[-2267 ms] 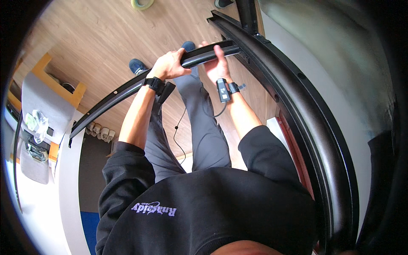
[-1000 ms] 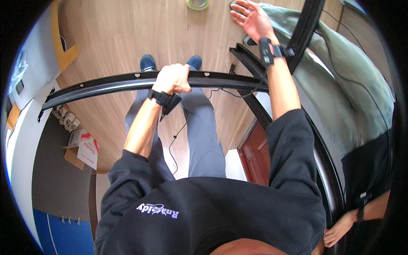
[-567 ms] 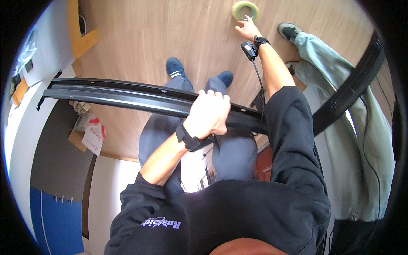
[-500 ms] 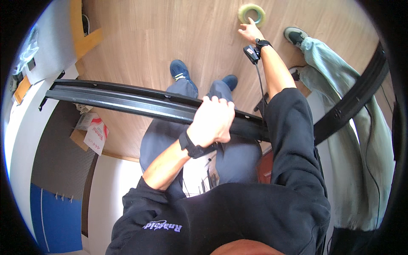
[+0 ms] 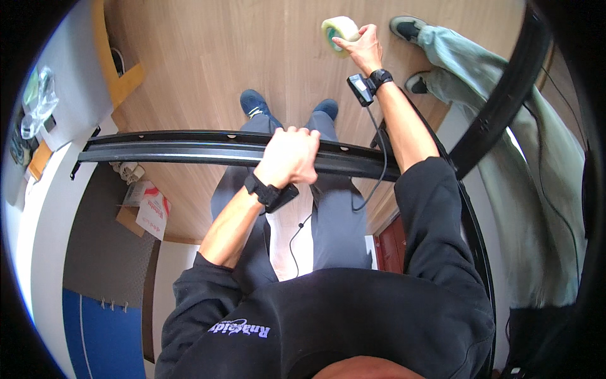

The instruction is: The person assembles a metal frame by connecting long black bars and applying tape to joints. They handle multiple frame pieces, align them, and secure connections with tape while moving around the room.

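My left hand [image 5: 291, 155] is closed over a black metal rail [image 5: 189, 151], its fingers wrapped across the far edge. The rail runs across in front of my legs and meets another black bar [image 5: 499, 101] on the right. Beyond the rail, my right hand [image 5: 365, 49] grips a roll of clear tape [image 5: 339, 35] by its side, thumb at the inner ring. The roll is tilted and held above the wooden floor. A small black device with a cable is strapped at my right wrist.
Another person's legs in pale green trousers [image 5: 511, 151] stand just right of the frame. A white and red box [image 5: 153, 208] sits at the left below the rail. A clear plastic bag [image 5: 41, 104] rests on a grey surface at the far left. A cable hangs from my right wrist.
My right hand has taken hold of the tape roll, lifted it off the floor and drawn it nearer and left. My left hand stays on the rail.
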A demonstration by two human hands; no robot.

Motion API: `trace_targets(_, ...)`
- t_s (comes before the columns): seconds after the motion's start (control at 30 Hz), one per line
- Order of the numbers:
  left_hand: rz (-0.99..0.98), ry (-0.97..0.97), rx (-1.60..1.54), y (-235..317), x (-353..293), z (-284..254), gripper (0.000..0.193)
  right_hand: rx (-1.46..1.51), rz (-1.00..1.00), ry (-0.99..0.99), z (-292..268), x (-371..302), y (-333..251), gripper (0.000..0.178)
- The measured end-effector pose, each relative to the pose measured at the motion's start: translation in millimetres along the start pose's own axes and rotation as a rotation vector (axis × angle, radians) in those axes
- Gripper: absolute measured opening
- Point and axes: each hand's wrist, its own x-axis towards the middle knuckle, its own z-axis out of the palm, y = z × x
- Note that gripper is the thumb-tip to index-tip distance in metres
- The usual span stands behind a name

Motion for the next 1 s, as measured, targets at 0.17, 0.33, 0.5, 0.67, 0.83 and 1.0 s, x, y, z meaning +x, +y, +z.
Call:
trace_targets(0.17,0.01,-0.049,0.018,4.0,1.8,-5.7,0.044,0.54,0.087,0.14,-72.7,-88.8,-33.1,0.077)
trace_targets(0.33,0.041,-0.086,0.051,7.5,0.8,-9.0,0.042,1.093,-0.015,0.175,-164.4,-214.2,-42.0,0.042)
trace_targets(0.5,0.011,-0.147,0.071,12.0,6.0,-8.5,0.052,1.37,-0.014,0.332,-169.6,-357.5,10.3,0.051)
trace_targets(0.67,0.1,-0.162,0.051,14.8,6.4,-5.9,0.056,1.628,0.299,0.418,-98.8,-458.9,92.9,0.052)
trace_targets(0.83,0.083,-0.218,0.149,20.1,6.6,-5.9,0.055,1.69,0.723,0.289,-19.7,-444.3,161.6,0.039)
trace_targets(1.0,0.096,-0.214,0.21,20.2,8.8,-4.7,0.047,1.665,0.5,0.35,31.0,-385.5,204.4,0.027)
